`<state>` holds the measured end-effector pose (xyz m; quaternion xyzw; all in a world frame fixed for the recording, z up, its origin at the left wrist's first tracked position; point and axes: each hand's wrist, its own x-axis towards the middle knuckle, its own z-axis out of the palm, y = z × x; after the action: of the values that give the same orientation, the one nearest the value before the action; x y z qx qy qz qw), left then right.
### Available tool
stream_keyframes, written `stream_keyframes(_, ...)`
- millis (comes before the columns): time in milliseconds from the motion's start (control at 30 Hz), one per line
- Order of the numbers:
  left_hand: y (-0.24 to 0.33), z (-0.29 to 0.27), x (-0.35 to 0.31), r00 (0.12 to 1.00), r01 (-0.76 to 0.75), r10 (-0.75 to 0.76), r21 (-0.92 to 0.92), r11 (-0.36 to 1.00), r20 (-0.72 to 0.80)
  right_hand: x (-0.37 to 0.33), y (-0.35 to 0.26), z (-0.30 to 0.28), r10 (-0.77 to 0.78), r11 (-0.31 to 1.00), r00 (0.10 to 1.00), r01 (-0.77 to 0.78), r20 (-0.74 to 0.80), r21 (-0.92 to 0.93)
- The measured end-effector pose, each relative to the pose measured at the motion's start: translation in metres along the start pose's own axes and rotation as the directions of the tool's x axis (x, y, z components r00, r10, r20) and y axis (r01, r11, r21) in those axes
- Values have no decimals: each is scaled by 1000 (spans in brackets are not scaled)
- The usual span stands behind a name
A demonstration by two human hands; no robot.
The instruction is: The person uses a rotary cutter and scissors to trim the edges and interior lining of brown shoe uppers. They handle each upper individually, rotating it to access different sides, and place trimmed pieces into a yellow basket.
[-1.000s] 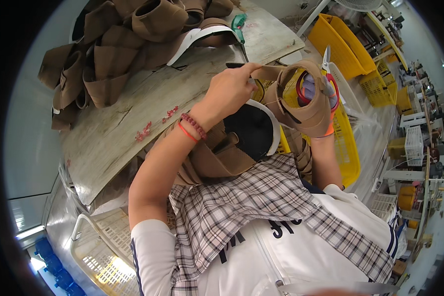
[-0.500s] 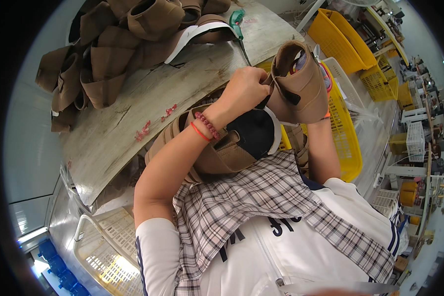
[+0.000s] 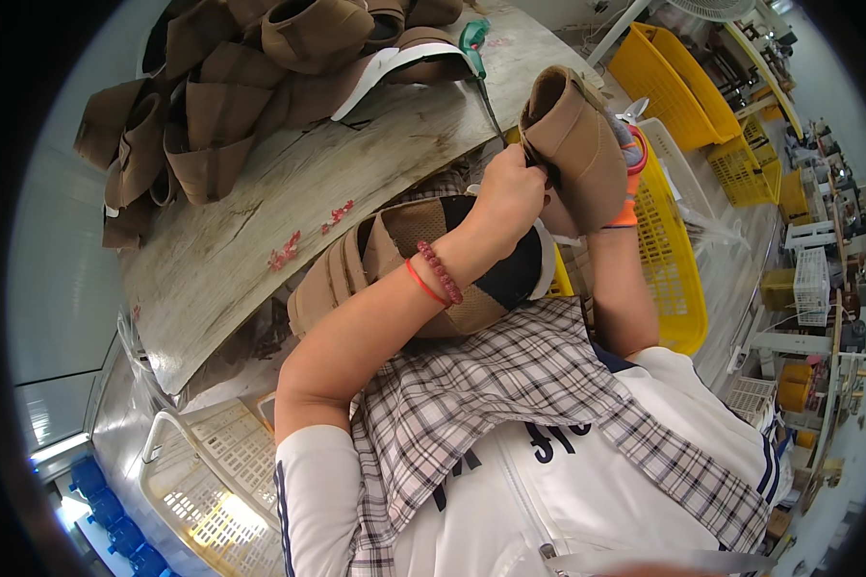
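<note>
A brown shoe upper (image 3: 582, 159) is held up at the table's right edge, its opening turned upward. My left hand (image 3: 512, 197), a beaded bracelet and red cord on its wrist, is closed on the upper's near left edge; its fingertips are partly hidden. My right hand (image 3: 627, 144), in a grey and orange glove, holds the upper from behind and is mostly covered by it. Red-handled scissors (image 3: 638, 159) show beside the glove. Under my left forearm, more brown uppers (image 3: 332, 274) with black lining lie across my lap, on a plaid apron (image 3: 491, 375).
A heap of brown uppers (image 3: 216, 106) covers the far left of the worn table (image 3: 212, 260). A dark tool with a green-wrapped handle (image 3: 473, 48) lies near its right edge. Yellow baskets (image 3: 678, 269) stand to the right, and a pale basket (image 3: 212, 481) at lower left.
My left hand has moved slightly right and down, keeping to the upper's edge. The upper has turned and tilted leftward, so more of the gloved right hand and the scissors shows.
</note>
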<state>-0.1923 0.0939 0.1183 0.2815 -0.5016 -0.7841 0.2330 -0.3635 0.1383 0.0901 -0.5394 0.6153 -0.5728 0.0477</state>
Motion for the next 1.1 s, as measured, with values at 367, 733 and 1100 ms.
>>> stream_keyframes(367,-12,21,-28,939,-272,227,-151,950,-260,3,-14,26,460,398,881,-316,111,861)
stream_keyframes(733,1,-6,-74,990,-113,138,-373,921,40,-7,-65,48,53,968,941,33,-333,249)
stream_keyframes(1100,-10,-158,-166,764,-288,526,533,796,-373,-35,-69,13,-116,960,984,146,135,-237)
